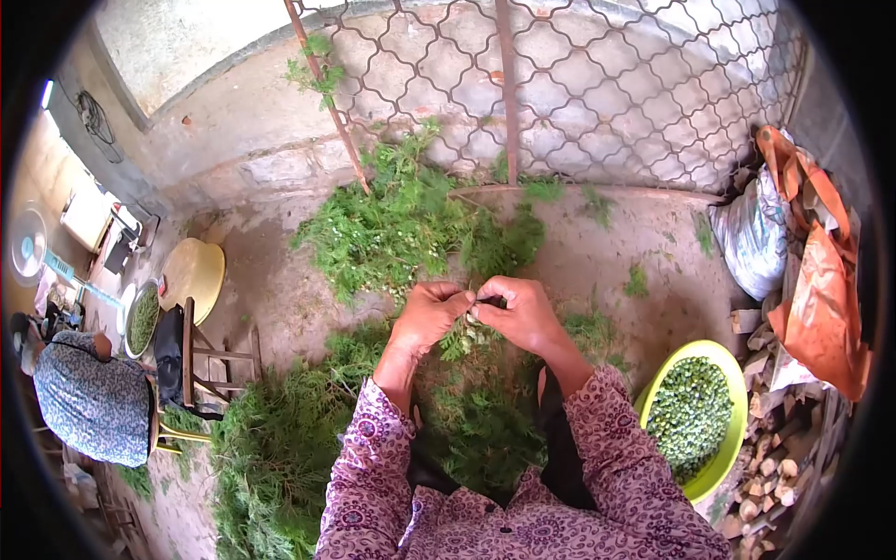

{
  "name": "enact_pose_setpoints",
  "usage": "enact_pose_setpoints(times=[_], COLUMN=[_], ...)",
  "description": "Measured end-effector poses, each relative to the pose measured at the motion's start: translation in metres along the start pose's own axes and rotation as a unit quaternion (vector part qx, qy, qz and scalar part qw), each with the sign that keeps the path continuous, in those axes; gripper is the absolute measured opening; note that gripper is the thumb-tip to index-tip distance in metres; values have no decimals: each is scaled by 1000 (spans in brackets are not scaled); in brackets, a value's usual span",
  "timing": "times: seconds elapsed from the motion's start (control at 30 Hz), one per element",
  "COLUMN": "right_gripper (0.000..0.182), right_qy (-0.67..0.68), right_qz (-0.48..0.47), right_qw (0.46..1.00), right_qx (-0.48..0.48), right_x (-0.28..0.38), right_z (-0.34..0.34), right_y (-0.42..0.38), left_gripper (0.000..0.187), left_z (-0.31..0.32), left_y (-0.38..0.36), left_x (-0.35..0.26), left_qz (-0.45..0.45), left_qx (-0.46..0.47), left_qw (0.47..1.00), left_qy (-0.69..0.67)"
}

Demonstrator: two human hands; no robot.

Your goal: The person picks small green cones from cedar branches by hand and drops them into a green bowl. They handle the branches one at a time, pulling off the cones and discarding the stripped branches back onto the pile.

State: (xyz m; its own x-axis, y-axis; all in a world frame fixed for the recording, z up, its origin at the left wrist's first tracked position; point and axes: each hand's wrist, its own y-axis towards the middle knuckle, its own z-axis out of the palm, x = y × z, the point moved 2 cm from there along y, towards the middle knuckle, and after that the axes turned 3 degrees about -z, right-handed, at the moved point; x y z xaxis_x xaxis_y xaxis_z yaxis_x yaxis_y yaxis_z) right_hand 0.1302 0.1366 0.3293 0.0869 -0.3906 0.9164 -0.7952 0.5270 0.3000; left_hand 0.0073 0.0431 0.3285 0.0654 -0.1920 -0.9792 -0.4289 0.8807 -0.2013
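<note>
My left hand (pixel 430 315) and my right hand (pixel 515 314) meet at the fingertips in the middle of the view. Their thumbs and forefingers pinch a small green sprig (pixel 464 340), whose leaves hang just below the fingers. Beyond my hands lies a pile of feathery green branches (pixel 401 219) against the metal lattice. More cut greenery (pixel 280 457) is heaped to the left of my lap and between my knees. To the right stands a yellow-green basin (pixel 739 411) filled with small round green pieces (pixel 689 415).
At the far left a person in a patterned top (pixel 93 397) sits by a bowl of greens (pixel 144 319). A wooden chair (pixel 222 355) and a round yellowish lid (pixel 198 275) are near. Sacks (pixel 754 238) and stacked firewood (pixel 770 471) line the right side.
</note>
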Motion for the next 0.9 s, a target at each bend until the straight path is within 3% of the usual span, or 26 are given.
enact_pose_setpoints(times=[0.13,0.2,0.33,0.4,0.53,0.63,0.73,0.8,0.87,0.9], right_gripper=[17,16,14,13,12,11,11,11,17,17], right_qy=[26,126,138,140,237,519,551,529,403,404], right_qz=[-9,50,70,155,160,120,139,140,171,171], right_qw=[999,988,983,970,948,841,821,835,897,896], right_qx=[36,75,99,126,138,93,61,62,69,70], right_x=[-4,2,14,25,11,17,26,24,15,14], right_z=[-4,-8,-15,-20,-26,-29,-35,-35,-30,-28], right_y=[3,3,4,1,-1,0,0,0,0,0], left_gripper=[13,13,13,13,12,12,11,11,11,12], left_z=[0,1,4,5,-1,-9,-12,-13,-14,-13], left_y=[-3,-3,-6,-8,-9,-8,-11,-11,-11,-11], left_x=[0,1,-1,-4,-6,-6,-9,-8,-6,-5], left_qz=[12,28,29,28,32,42,41,37,31,36], left_qx=[12,29,45,63,45,43,3,2,1,1], left_qw=[1000,999,997,994,991,988,987,987,988,990], left_qy=[3,-37,-56,-82,-126,-146,-155,-154,-153,-138])
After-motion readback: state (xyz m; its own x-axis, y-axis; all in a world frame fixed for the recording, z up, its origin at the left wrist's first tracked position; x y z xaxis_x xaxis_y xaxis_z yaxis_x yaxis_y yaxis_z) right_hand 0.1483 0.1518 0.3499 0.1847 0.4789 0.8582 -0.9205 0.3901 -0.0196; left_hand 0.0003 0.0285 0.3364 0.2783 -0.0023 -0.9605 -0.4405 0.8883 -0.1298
